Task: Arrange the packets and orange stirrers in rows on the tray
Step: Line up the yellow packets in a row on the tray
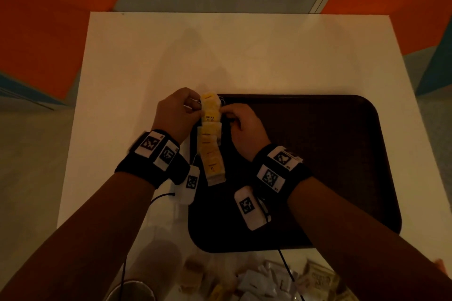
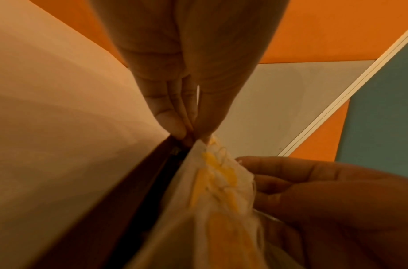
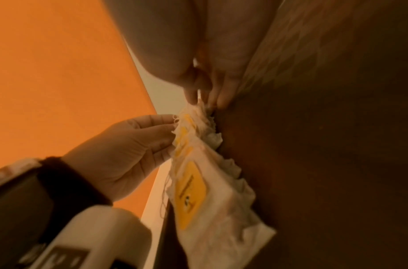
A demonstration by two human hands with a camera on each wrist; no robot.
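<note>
Both hands work at the far end of a row of yellow-labelled packets [image 1: 210, 139] lying overlapped along the left edge of the dark tray [image 1: 318, 154]. The left hand [image 1: 177, 111] pinches the farthest packet's edge with closed fingertips; the right hand [image 1: 244, 124] nips the opposite edge, fingers curled. The likely trouble: the packets are light and shingled, so tugging one could drag its neighbours askew, and the loose strings beside them may snag fingers. More packets [image 1: 256, 281] wait in a blurred pile near the table's near edge; no orange stirrers are discernible. One label reads "RELAX"; other print is too small to read.
</note>
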